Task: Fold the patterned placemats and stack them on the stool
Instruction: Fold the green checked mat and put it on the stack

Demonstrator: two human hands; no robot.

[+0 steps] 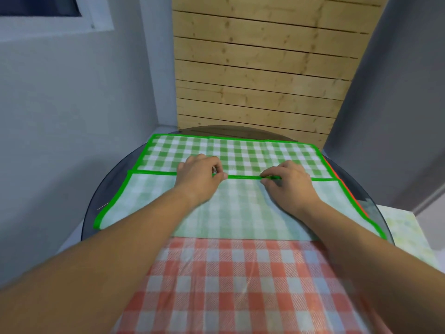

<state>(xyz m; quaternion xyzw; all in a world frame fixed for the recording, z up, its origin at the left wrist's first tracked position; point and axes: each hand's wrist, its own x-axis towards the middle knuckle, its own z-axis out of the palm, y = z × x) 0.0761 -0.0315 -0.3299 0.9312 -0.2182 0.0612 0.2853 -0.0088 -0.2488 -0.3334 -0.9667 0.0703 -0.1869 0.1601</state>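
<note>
step in hand: first fold of the green checked placemat [240,150]. it lies flat on the round dark glass tabletop [110,186], its near half turned over so the paler underside faces up. the folded-over green hem runs across the placemat's middle. left hand [199,174] pinches that hem with thumb and forefinger, other fingers curled. right hand [289,182] pinches the same hem just beside it, so each grip is closed on the edge. the fold looks only half done, as the hem sits well short of the placemat's far edge. a red checked placemat [228,273] lies under the green placemat and sticks out on its near side, unfolded. a pale floral surface [404,227] sits right of the green placemat; cannot tell if it's the stool. next move likely calls for carrying the hem on to the far edge, matching corners, then pressing the crease flat.
</note>
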